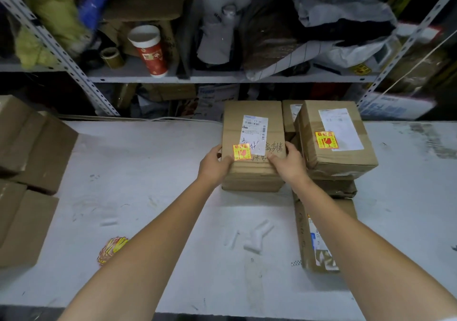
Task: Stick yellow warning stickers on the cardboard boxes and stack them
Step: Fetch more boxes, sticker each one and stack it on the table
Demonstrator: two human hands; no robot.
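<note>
Both hands clamp the same cardboard box (252, 145), one on each of its near corners. The left hand (214, 163) wraps the near-left corner and the right hand (288, 162) the near-right, so the grip is closed on the box from both sides with the fingers (290, 147) curling over the top face. The box lies on the worktop (148, 172) with its long axis running away from the person, and it appears to sit on a second, flatter box beneath it, though the seam is hard to read.

A yellow warning sticker (241, 151) is already on the top face, at the near-left, just beside the left thumb and overlapping the edge of the white shipping label (254, 134). So this box looks finished, and what remains for it is stacking.

The relation that matters is sideways. The labelled stack (336, 137) stands just to the right of the held box, nearly touching its right edge, and its top box also carries a sticker. It is taller than the held box, so a move onto it would probably call for a lift and a short shift rightward, with the right hand leading since it is on that side. A further box (319, 234) lies nearer the person than the held box, under the right forearm, without a sticker that I can make out. The loose stickers (111, 247) lie well to the near-left of the held box, on the left arm's side.
</note>
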